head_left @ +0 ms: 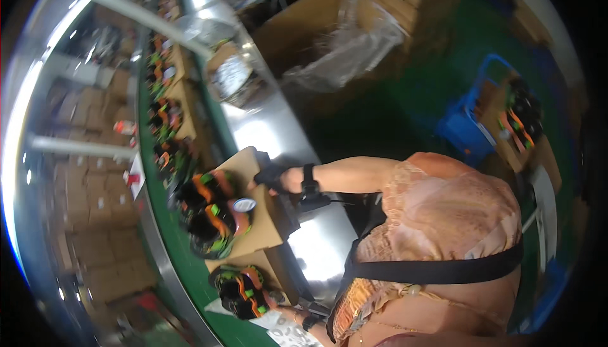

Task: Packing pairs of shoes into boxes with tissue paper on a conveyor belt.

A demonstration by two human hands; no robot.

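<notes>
My right hand (273, 179), in a dark glove with a black strap at the wrist, grips the near corner of an open cardboard box (265, 226). In that box sit bulky black, orange and green items (212, 211), their kind unclear, with a round white-and-blue label (244, 205). Lower down, my left hand (292, 314) is beside a second cardboard box (275, 269) holding a similar black, orange and green item (240, 290). Blur and the box's edge hide what its fingers do. White printed sheets (288, 336) lie by it.
The boxes stand on a green conveyor belt (190, 271) with more filled boxes (166, 119) farther along. A shiny metal ledge (323, 252) runs alongside, bearing a bag-lined container (234, 77). Behind are a large carton (316, 30), a blue crate (465, 125) and stacked cartons (95, 201).
</notes>
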